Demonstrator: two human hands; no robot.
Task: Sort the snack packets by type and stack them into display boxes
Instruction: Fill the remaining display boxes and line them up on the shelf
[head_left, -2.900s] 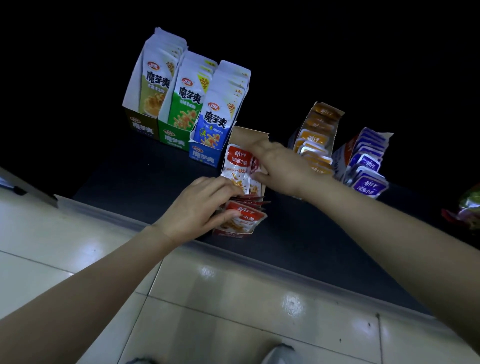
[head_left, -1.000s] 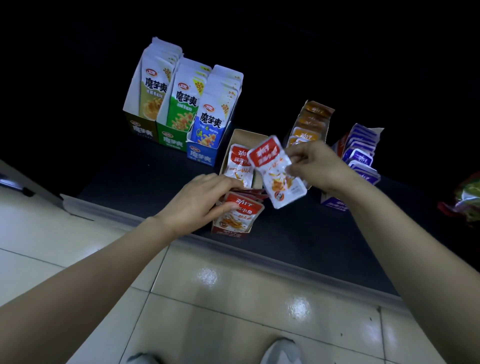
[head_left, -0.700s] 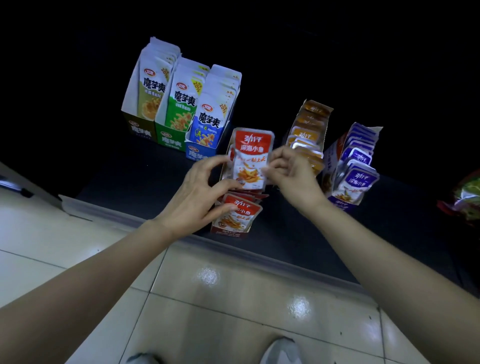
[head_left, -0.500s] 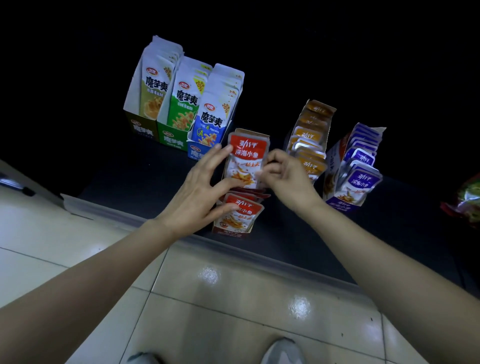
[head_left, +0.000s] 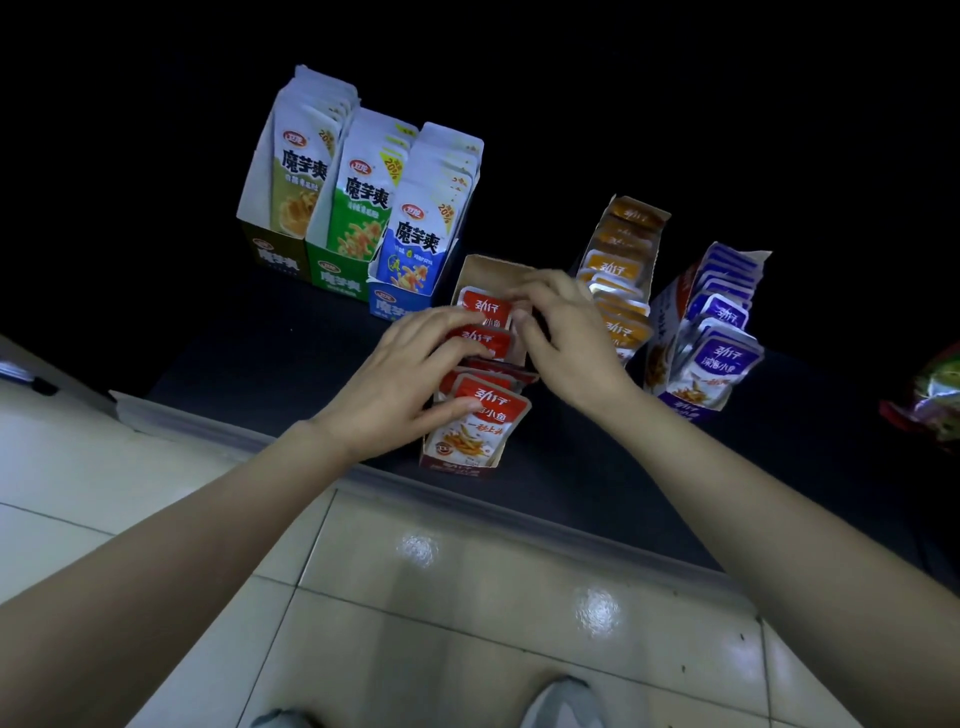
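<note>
Spread left hand (head_left: 400, 384) over red packets (head_left: 475, 436) standing in red display box (head_left: 452, 467), fingers fairly straight, thumb pressed on front one. Curled right hand (head_left: 566, 338) round right edge of rearmost red packet (head_left: 485, 312), likely pinching it; fingertips partly hidden. Seen just right of that box: orange box (head_left: 654, 249), then purple box (head_left: 667, 314), all on dark shelf (head_left: 270, 353).

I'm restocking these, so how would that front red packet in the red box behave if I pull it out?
The front red packet is probably floppy: it leans forward, bowed over the low lip of the red box. It looks thin and flat, so it is likely light. Its glossy film may be slippery, and packets behind could drag out too.
</note>
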